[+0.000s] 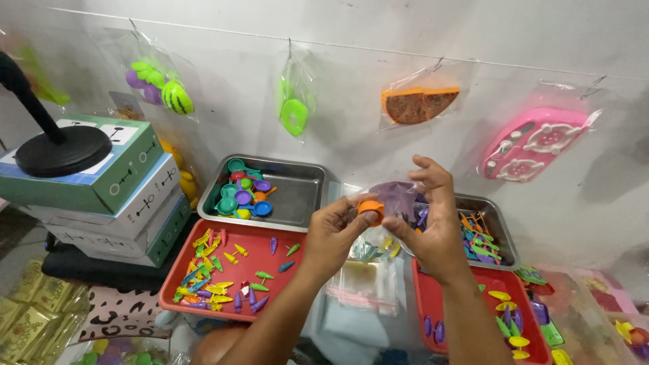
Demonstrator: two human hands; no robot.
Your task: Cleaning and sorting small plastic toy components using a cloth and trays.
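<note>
My left hand (pixel 332 233) pinches a small orange toy piece (pixel 370 207) between thumb and fingers. Next to it, my right hand (pixel 433 223) holds a clear plastic bag (pixel 395 197) with purple toy pieces inside, its opening against the orange piece. Both hands are raised over a stack of clear zip bags (pixel 365 284). To the left lies a red tray (pixel 270 253) with small toy carrots and vegetables. Below my right hand is a second red tray (pixel 466 318) with more small pieces.
A metal tray (pixel 301 196) holds small coloured toy pans; another metal tray (pixel 497 230) at the right holds coloured utensils. Stacked boxes (pixel 108 196) with a black stand base sit at the left. Bagged toys hang on the wall: fruit, a green piece, pizza, a pink stove.
</note>
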